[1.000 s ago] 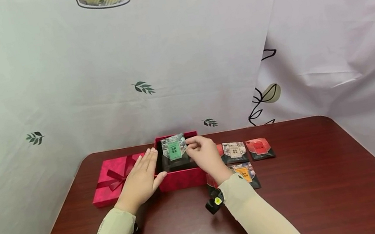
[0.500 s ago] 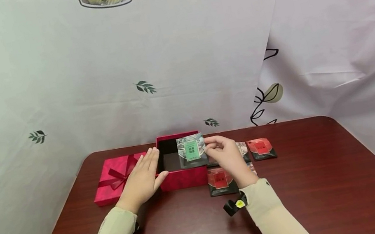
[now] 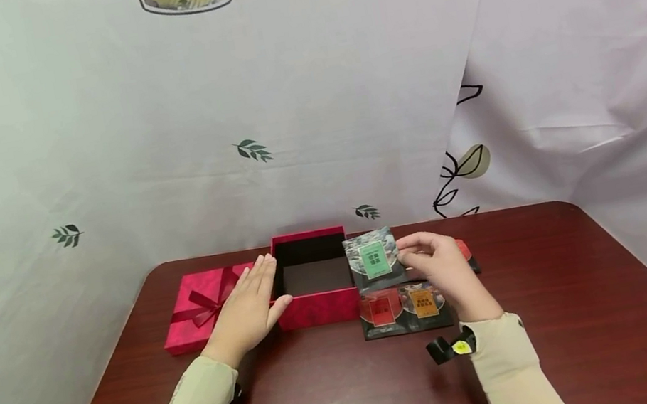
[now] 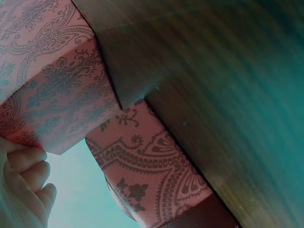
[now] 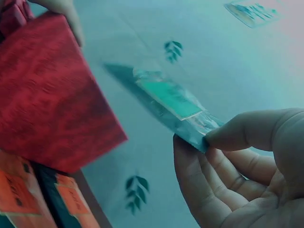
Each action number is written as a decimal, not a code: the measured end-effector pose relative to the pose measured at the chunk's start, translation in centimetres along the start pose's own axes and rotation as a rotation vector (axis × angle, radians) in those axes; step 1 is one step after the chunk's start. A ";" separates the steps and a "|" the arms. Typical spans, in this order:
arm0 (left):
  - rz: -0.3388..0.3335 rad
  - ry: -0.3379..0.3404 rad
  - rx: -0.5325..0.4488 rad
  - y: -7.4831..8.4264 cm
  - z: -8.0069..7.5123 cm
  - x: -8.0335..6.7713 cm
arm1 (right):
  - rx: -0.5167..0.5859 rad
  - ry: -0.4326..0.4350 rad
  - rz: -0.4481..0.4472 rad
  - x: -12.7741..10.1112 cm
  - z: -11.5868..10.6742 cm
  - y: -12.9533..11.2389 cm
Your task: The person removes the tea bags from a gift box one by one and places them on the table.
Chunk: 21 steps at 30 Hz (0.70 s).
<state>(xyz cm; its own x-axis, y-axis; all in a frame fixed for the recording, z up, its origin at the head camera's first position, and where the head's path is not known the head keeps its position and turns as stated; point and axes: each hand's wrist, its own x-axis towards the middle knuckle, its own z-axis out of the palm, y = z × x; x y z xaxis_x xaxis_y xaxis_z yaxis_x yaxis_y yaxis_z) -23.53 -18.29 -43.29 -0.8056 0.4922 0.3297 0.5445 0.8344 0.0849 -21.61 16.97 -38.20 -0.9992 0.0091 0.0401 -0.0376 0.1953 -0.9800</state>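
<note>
My right hand point(image 3: 442, 271) pinches a green-labelled tea sachet point(image 3: 375, 259) at its right edge, between thumb and fingers. In the right wrist view the sachet point(image 5: 166, 102) is tilted and seen nearly edge-on. The sachet is held over the row of packets just right of the open red box point(image 3: 319, 309), whose dark inside shows. My left hand point(image 3: 246, 313) lies with straight fingers over the gap between the box and its lid point(image 3: 193, 330), fingertips at the box's left rim. The lid carries a dark red ribbon bow point(image 3: 204, 306).
A red-labelled sachet point(image 3: 380, 312) and an orange-labelled one point(image 3: 424, 303) lie side by side in front. Another red sachet point(image 3: 465, 251) shows partly behind my right hand. A printed cloth backdrop point(image 3: 304, 90) hangs along the back of the brown table point(image 3: 575, 302).
My right hand has drawn the green-labelled sachet out of the box and carried it right, past the box's side. My left hand has stayed in place.
</note>
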 end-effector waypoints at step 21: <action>-0.018 -0.011 -0.021 0.0 0.3 0.1 | -0.030 -0.037 0.097 -0.1 -7.9 1.8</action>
<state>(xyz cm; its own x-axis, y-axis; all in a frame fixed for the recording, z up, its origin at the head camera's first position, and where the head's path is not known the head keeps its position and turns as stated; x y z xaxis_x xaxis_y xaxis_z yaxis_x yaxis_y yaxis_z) -23.63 -18.20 -43.51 -0.8178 0.4800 0.3175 0.5346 0.8379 0.1102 -21.45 25.11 -38.43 -0.9980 -0.0069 -0.0629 0.0597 0.2248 -0.9726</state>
